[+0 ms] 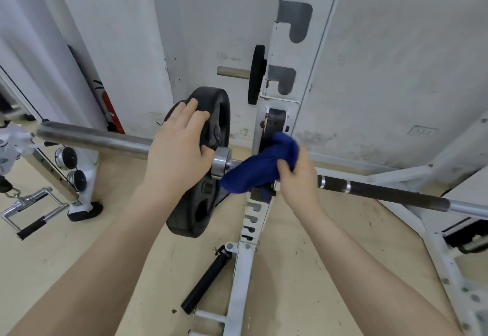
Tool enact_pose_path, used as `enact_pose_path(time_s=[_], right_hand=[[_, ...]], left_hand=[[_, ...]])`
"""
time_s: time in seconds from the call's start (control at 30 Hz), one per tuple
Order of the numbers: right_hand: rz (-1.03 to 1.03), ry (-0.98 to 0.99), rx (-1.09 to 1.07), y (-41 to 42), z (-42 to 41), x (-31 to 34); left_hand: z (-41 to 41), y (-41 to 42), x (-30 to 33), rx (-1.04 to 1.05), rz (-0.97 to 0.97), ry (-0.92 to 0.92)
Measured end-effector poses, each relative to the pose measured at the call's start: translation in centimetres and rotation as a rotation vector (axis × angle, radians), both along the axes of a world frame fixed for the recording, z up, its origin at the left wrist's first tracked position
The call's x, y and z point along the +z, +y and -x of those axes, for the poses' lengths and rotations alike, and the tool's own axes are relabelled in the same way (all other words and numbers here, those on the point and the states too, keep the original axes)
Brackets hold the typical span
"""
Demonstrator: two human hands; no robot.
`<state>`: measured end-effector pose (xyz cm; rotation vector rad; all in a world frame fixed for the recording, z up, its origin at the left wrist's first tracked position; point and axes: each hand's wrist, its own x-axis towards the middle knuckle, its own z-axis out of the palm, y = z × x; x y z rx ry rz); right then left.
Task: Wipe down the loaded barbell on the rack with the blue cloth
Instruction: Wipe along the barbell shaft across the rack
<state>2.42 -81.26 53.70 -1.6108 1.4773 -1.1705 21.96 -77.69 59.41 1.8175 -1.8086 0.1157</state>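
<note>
The barbell (pixel 95 139) lies across the white rack upright (pixel 280 71), its steel sleeve reaching left and its dark shaft running right. A black weight plate (pixel 216 114) sits on the sleeve against the silver collar (pixel 221 161). My left hand (pixel 179 145) lies flat on the plate's upper face, fingers spread over its rim. My right hand (pixel 298 177) grips the bunched blue cloth (pixel 261 169) and presses it on the bar between the collar and the upright. The bar under the cloth is hidden.
A second smaller black plate (pixel 257 74) hangs on a peg higher up the upright. A black roller handle (pixel 206 283) lies on the wooden floor by the rack's base. A cable machine with a metal handle (pixel 34 209) stands at the left. White walls stand close behind.
</note>
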Motion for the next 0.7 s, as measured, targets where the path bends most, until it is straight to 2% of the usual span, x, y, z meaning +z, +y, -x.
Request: enact_pose_path(time_s=[0.07,0.13,0.2,0.23,0.3,0.33,0.4,0.5,0.63,0.7], right_hand=[[0.066,-0.154,-0.152,0.1,1.9,1.2],[0.226,-0.15,-0.265,-0.7,3.4,2.3],[0.38,0.02,-0.276,-1.8,4.2,2.2],[0.39,0.182,-0.23,-2.3,4.3,1.6],[0.302,0.542,-0.063,-2.6,3.5,-1.1],[0.253,0.651,0.028,-2.4,2.7,-2.6],[0.247,0.716,0.098,-1.9,1.2,-4.9],[0.247,0.72,0.04,-2.4,0.5,-5.2],[0.441,0.861,0.099,-2.9,2.8,-4.4],[0.478,0.934,0.075,-2.9,4.7,-4.2]], left_hand=[[0.6,0.0,0.0,0.038,0.0,-0.033],[1.2,-0.1,0.1,0.072,0.006,-0.06],[1.7,-0.2,-0.1,0.108,0.011,-0.108],[2.1,-0.1,-0.3,0.123,0.013,-0.129],[3.2,0.0,-1.3,0.102,0.049,-0.185],[3.9,0.1,-1.9,0.062,0.062,-0.225],[5.3,0.2,-3.2,-0.02,0.026,-0.302],[6.9,-0.3,-5.2,-0.047,-0.095,-0.337],[7.8,-1.8,-6.4,-0.087,-0.32,-0.255],[7.9,-2.4,-7.0,-0.122,-0.37,-0.217]])
